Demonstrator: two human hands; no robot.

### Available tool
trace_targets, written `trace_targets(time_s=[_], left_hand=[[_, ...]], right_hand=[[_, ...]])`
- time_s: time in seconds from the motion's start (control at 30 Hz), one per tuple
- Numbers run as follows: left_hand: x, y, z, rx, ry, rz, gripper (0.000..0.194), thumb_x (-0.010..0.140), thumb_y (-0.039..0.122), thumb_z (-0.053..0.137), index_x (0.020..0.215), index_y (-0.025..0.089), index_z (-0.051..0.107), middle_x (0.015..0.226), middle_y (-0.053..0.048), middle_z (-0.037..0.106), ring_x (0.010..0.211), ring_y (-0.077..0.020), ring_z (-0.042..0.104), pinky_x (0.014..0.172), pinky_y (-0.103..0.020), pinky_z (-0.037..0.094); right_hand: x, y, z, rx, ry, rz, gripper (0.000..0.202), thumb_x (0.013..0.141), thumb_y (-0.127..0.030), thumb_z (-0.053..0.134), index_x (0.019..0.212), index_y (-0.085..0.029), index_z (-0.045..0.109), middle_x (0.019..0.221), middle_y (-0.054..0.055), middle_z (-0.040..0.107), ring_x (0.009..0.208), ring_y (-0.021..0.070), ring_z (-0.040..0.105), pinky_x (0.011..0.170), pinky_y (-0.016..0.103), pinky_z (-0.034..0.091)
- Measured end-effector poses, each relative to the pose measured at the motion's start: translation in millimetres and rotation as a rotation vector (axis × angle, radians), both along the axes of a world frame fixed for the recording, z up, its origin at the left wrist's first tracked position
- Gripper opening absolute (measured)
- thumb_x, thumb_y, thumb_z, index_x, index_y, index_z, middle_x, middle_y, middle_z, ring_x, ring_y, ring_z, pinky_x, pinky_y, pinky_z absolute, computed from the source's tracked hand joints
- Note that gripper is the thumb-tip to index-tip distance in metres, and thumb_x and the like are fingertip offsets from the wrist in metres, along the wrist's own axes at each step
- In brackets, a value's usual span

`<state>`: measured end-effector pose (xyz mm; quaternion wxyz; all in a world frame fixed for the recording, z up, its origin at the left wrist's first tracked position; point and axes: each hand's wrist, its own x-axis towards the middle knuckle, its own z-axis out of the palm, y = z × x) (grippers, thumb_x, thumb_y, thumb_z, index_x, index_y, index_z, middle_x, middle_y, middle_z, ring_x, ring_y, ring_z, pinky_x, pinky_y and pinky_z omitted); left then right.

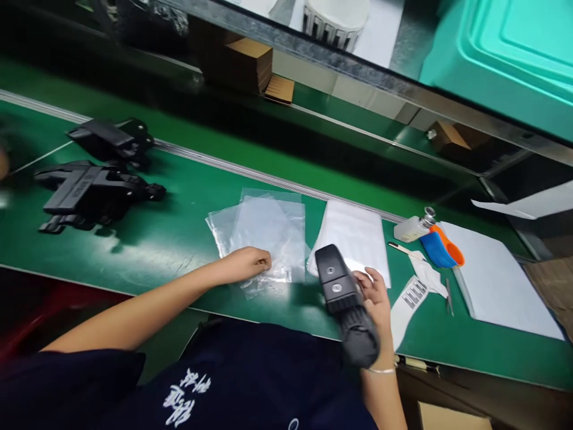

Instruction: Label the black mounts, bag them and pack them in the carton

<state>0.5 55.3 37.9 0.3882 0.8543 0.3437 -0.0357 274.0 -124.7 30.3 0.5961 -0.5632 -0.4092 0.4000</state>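
Note:
A black jointed device with two round silver marks is held upright over the bench's front edge by my right hand, whose fingers curl behind it. My left hand rests on the lower part of a pile of clear plastic bags, its fingers curled closed; whether they pinch a bag is too small to tell. Just behind the black device lies a stack of white sheets.
Black devices lie at the left of the green bench. To the right are a bottle, a blue and orange holder, a label strip, tweezers and white foam sheets. A shelf crosses above.

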Motion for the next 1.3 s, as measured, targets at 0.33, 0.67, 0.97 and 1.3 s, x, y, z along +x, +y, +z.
trace_targets(time_s=[0.33, 0.67, 0.97, 1.3], left_hand=[[-3, -17, -1.5, 0.38, 0.068, 0.209, 0.025, 0.094, 0.02, 0.038, 0.099, 0.017, 0.062, 0.095, -0.01, 0.068, 0.092, -0.0251, 0.062, 0.076, -0.034, 0.048], [12, -22, -21.9, 0.224, -0.128, 0.134, 0.021, 0.094, 0.018, 0.035, 0.106, 0.018, 0.053, 0.09, -0.005, 0.065, 0.083, -0.0195, 0.063, 0.076, -0.031, 0.048], [9, -34, 6.7, 0.156, -0.166, 0.065, 0.031, 0.092, 0.023, 0.035, 0.121, 0.018, 0.04, 0.081, -0.002, 0.063, 0.073, -0.0209, 0.064, 0.07, -0.031, 0.046], [32, -23, 31.4, 0.287, -0.154, -0.035, 0.036, 0.094, 0.023, 0.036, 0.129, 0.019, 0.039, 0.089, -0.003, 0.067, 0.081, -0.0216, 0.068, 0.072, -0.029, 0.048]], right_hand=[[-24, 17, 13.6, -0.171, -0.348, 0.303, 0.049, 0.083, -0.035, 0.073, 0.126, -0.027, 0.05, 0.124, 0.009, 0.064, 0.119, 0.0257, 0.059, 0.102, 0.043, 0.045], [-12, 16, 21.0, -0.166, -0.235, 0.334, 0.048, 0.08, -0.036, 0.076, 0.12, -0.027, 0.052, 0.117, 0.008, 0.067, 0.112, 0.025, 0.062, 0.096, 0.039, 0.049], [-48, 36, 5.9, -0.051, -0.799, 0.163, 0.034, 0.083, -0.04, 0.067, 0.112, -0.024, 0.059, 0.112, 0.011, 0.066, 0.104, 0.0307, 0.06, 0.095, 0.05, 0.044], [-73, 39, -6.0, 0.061, -0.808, -0.152, 0.028, 0.089, -0.041, 0.059, 0.108, -0.022, 0.057, 0.117, 0.013, 0.064, 0.109, 0.0304, 0.058, 0.096, 0.05, 0.043]])
